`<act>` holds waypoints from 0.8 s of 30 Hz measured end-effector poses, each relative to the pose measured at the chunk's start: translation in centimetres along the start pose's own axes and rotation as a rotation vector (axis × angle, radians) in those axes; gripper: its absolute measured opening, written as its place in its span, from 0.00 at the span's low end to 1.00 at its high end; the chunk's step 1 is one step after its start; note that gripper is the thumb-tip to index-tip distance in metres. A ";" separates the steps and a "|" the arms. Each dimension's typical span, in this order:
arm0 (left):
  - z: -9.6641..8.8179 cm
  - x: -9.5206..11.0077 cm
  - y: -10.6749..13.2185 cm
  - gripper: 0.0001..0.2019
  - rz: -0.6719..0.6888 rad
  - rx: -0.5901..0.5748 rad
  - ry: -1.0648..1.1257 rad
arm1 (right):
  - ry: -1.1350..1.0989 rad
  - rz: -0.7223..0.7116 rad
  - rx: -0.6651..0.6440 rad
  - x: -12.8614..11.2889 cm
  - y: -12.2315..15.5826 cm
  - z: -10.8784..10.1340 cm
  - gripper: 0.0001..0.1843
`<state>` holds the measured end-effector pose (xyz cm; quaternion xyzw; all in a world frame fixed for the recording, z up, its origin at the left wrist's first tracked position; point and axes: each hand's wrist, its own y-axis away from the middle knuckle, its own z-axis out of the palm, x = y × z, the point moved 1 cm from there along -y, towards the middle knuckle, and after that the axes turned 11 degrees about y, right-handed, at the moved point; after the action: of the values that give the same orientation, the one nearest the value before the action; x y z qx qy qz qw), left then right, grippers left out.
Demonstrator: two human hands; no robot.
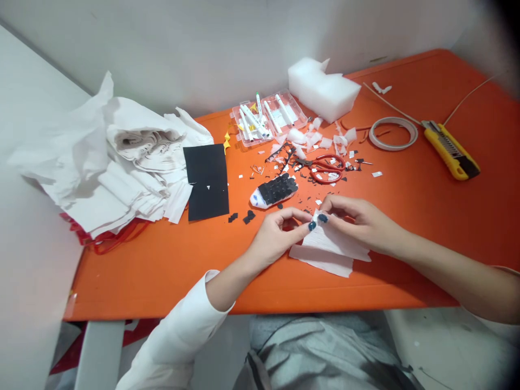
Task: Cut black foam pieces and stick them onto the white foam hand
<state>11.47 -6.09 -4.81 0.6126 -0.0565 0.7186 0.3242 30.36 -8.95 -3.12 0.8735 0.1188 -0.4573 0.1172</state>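
My left hand (280,233) and my right hand (357,222) meet near the front of the orange table, thumbs and fingers pinching the top edge of a white crepe-like paper piece (333,242). Another strip of white paper (323,261) lies just under it on the table. Beyond my left hand rests a small white foam shape covered with overlapping black pieces (278,189), with blue marks at its bare left tip. Red-handled scissors (327,169) lie behind my hands among black and white scraps.
A black sheet (207,181) lies left, beside a heap of folded white paper (134,157). Markers in a clear case (270,116) and a white foam block (320,89) stand at the back. To the right are a tape roll (393,134) and a yellow utility knife (450,150).
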 end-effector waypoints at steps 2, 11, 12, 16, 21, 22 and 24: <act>0.0 0.0 0.0 0.13 0.009 0.001 -0.014 | 0.026 -0.025 0.004 0.0 0.0 0.0 0.11; -0.1 0.1 -0.1 0.09 0.060 -0.017 -0.086 | 0.048 -0.052 -0.011 0.0 0.0 0.1 0.09; -0.1 0.0 -0.1 0.09 0.058 -0.018 -0.085 | 0.046 -0.054 -0.011 0.0 0.0 0.1 0.09; -0.2 0.0 -0.1 0.10 0.058 -0.020 -0.064 | 0.014 -0.054 -0.028 -0.1 0.0 0.1 0.09; 0.1 0.3 0.0 0.10 -0.016 -0.037 0.069 | -0.054 -0.039 -0.038 0.0 0.1 0.0 0.12; 0.2 0.3 0.0 0.10 -0.027 -0.037 0.089 | -0.065 -0.037 -0.040 0.0 0.1 0.0 0.12; 0.3 0.3 0.0 0.10 -0.033 -0.036 0.101 | -0.092 -0.034 -0.049 0.1 0.1 0.0 0.12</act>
<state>11.71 -6.08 -4.44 0.5704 -0.0430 0.7421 0.3493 30.41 -9.06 -3.18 0.8463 0.1393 -0.4958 0.1359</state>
